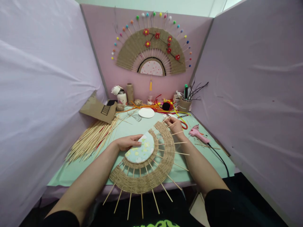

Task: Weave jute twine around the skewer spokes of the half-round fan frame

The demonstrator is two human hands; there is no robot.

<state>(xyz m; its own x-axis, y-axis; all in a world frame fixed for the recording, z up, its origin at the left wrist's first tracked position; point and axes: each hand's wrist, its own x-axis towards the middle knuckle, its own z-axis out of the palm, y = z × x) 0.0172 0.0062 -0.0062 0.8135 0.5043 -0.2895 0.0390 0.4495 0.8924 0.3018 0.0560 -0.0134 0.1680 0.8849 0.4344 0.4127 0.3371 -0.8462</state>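
Note:
A half-round woven fan (139, 184) of brown twine and thin wooden sticks is tilted over the table's front edge. Its centre is a half disc of light blue floral fabric (142, 148). My left hand (127, 142) grips that half disc at its straight edge, with the thumb on top. At the fan's upper right end, the fingers of my right hand (174, 123) pinch together around the tip of an outer stick. Bare stick ends fan out beyond the twine band, some of them passing by my right forearm.
Thin sticks (91, 138) lie heaped at left beside a cardboard piece (99, 108). A pink glue gun (200, 135) with a black cord and red-handled scissors (184, 125) lie at right. A white oval (146, 113) lies further back. A finished fan (127, 52) hangs behind.

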